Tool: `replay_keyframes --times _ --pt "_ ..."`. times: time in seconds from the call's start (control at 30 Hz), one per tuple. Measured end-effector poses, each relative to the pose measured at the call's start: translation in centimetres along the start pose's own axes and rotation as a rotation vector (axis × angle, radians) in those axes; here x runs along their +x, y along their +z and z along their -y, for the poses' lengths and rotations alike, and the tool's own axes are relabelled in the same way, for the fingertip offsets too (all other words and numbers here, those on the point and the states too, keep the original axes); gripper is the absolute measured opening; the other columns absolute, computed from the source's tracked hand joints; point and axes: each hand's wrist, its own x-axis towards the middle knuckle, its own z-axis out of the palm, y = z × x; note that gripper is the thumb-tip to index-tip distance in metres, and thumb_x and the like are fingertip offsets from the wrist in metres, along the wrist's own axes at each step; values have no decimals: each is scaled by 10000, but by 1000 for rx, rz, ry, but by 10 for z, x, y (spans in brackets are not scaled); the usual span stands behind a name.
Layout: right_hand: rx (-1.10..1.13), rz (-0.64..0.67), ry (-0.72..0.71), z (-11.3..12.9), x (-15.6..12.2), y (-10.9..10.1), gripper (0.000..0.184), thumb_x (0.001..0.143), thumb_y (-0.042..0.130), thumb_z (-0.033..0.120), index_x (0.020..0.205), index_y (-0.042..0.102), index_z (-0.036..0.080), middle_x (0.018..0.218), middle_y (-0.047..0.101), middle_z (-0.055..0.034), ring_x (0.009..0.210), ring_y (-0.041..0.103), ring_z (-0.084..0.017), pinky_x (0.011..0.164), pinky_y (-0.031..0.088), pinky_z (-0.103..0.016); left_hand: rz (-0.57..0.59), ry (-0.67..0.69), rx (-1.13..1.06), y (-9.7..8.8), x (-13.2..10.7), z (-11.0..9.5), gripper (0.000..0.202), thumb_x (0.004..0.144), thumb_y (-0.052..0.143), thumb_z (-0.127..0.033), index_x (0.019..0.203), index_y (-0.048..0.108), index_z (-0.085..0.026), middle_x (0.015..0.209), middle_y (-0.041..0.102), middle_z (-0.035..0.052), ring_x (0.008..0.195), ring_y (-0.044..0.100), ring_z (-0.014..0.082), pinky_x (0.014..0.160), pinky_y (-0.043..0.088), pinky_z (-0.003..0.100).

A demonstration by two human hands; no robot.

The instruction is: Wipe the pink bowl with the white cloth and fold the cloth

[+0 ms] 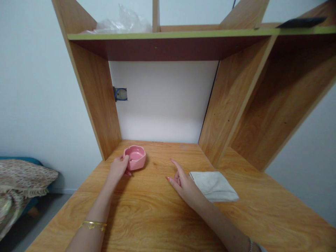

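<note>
A pink, angular ashtray (137,161) with notches in its rim is near the back left of the wooden desk. My left hand (121,167) grips its left side, thumb at the rim and fingers around the outer wall. Whether its base touches the desk I cannot tell. My right hand (182,182) hovers over the middle of the desk with nothing in it. Its index finger and thumb are stretched out and apart, while the other fingers curl in. Just right of that hand lies a folded pale grey cloth (216,187), partly covered by the wrist.
The wooden desk (147,217) has upright side panels and a shelf (168,36) above. A crumpled clear plastic bag (123,24) and a flat dark object (301,23) rest up there. An uncovered wall socket box (121,94) shows at the back left. A bed with a patterned cover (23,176) stands left.
</note>
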Motion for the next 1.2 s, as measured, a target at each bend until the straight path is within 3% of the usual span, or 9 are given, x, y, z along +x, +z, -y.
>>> replay_keyframes --times 0.17,0.47,0.57,0.63,0.77,0.93,1.07,1.13,1.2 --pt "1 25 12 1 -1 0 572 811 435 301 1321 209 175 571 459 50 515 469 -136 518 372 -247 -94 -46 32 -15 6 11 287 819 349 -330 885 521 -111 391 541 28 425 604 210 394 470 264" --pt "11 45 34 2 -1 0 538 814 416 322 1295 260 139 555 469 50 510 479 -138 505 359 -234 -79 -78 8 -10 12 20 332 841 324 -345 918 513 -83 448 561 57 445 610 199 426 491 267" --pt "-11 46 17 2 -1 1 519 818 405 315 1289 278 139 557 498 41 508 495 -143 503 365 -232 -83 -72 9 -9 13 21 403 858 297 -377 1041 462 -58 466 569 58 444 609 194 439 491 269" --pt "-57 24 6 2 0 -2 474 837 359 296 1280 296 142 585 541 17 539 529 -157 522 380 -240 -97 -62 20 -8 14 21 496 868 271 -413 1174 347 -30 460 564 49 440 607 197 439 486 274" --pt "-318 -116 95 -4 7 -28 419 867 244 237 1273 305 153 731 628 -70 678 606 -210 585 408 -277 -135 -37 88 -6 13 20 660 872 252 -440 1284 87 49 399 525 20 408 591 228 403 453 289" --pt "-759 -193 442 -32 13 -85 377 855 286 239 1195 410 134 748 645 -155 690 624 -269 602 421 -346 -139 -2 197 -6 6 15 647 867 266 -443 1272 180 55 405 546 55 424 593 265 416 434 309" --pt "-834 -56 685 -67 5 -118 314 808 319 181 1029 525 96 833 637 -217 747 625 -303 602 423 -374 -264 31 259 -8 -3 2 638 866 270 -457 1298 161 1 762 644 188 786 630 306 630 455 354" --pt "-797 31 708 -81 1 -124 292 781 334 151 960 551 71 854 637 -234 770 623 -298 601 422 -353 -381 75 289 -8 -10 -6 601 874 231 -462 1309 147 -55 986 599 215 982 557 306 740 425 369" --pt "-767 66 695 -89 -1 -123 264 761 354 129 912 563 73 856 641 -228 776 624 -276 603 421 -322 -502 142 333 -5 -17 -13 552 877 209 -462 1296 187 -102 1054 575 200 1009 539 308 755 413 375"
